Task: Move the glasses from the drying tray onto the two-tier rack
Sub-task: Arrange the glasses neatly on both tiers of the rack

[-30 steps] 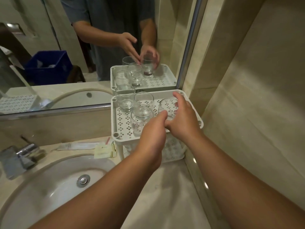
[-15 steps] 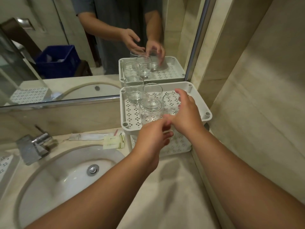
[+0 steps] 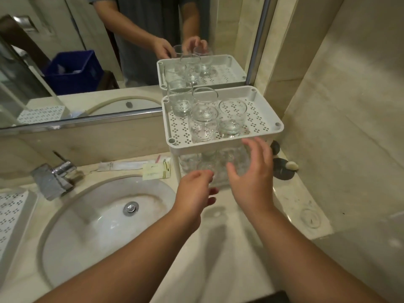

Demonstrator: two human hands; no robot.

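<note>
The white two-tier rack (image 3: 265,110) stands on the counter against the mirror, right of the sink. Several clear glasses stand upright on its top tier; the front right glass (image 3: 232,120) stands free beside the front middle glass (image 3: 202,124). More glasses (image 3: 190,160) show dimly on the lower tier. My left hand (image 3: 196,191) hangs in front of the lower tier with its fingers loosely curled and nothing in it. My right hand (image 3: 251,173) is open just below the top tier's front edge, fingers spread, holding nothing. The perforated drying tray (image 3: 13,208) pokes in at the left edge.
A round sink (image 3: 105,217) with a chrome tap (image 3: 54,176) lies left of the rack. Sachets (image 3: 156,169) and a flat packet lie behind the basin. A dark soap dish (image 3: 283,171) with a pebble-like soap sits right of the rack, by the tiled wall.
My right hand has let go of the front right glass on the top tier. Both hands have drawn back and down from the top tier to the front of the lower tier.
</note>
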